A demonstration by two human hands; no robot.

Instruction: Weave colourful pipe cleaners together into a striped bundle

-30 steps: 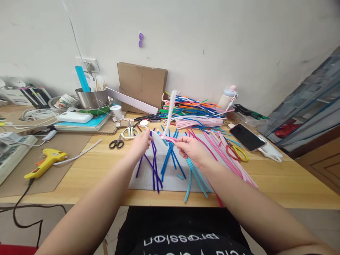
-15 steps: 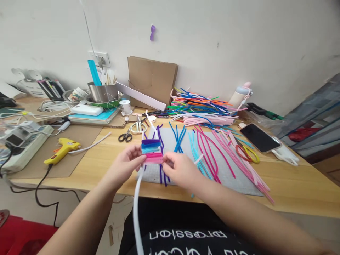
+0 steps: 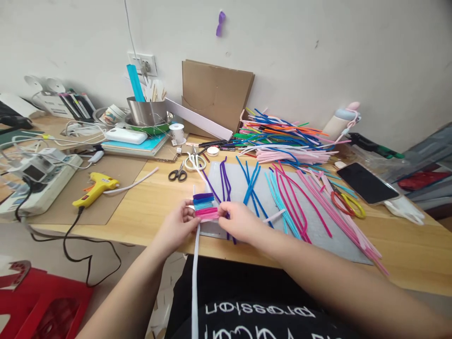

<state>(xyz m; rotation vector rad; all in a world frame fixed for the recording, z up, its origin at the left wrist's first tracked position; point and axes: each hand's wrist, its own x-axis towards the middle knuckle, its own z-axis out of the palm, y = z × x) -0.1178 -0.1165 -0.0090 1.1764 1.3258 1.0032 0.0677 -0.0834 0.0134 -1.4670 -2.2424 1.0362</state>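
Note:
Between my two hands is a small striped piece of pipe cleaners (image 3: pixel 204 201), with bands of purple, blue, light blue and pink. My left hand (image 3: pixel 178 223) pinches its lower left edge, thumb on the front. The fingertips of my right hand (image 3: pixel 240 220) are closed on its lower right side. A long white strip (image 3: pixel 195 282) hangs from its lower edge toward my lap. The piece is held over the left edge of a grey mat (image 3: pixel 326 247). Purple pipe cleaners (image 3: pixel 226 179) and blue pipe cleaners (image 3: pixel 251 181) lie just beyond my right hand.
Light blue (image 3: pixel 282 212), dark pink (image 3: pixel 300 212) and pale pink pipe cleaners lie rightward on the mat. Scissors with red and yellow handles (image 3: pixel 348 205) lie near a phone (image 3: pixel 367 182). Black scissors (image 3: pixel 177 174) and a yellow glue gun (image 3: pixel 95 188) are leftward. A pipe cleaner pile (image 3: pixel 282 134) lies behind.
The view has swung left and down, so the table contents appear farther right. Both hands keep hold of the striped piece, which has come lower, away from the purple pipe cleaners.

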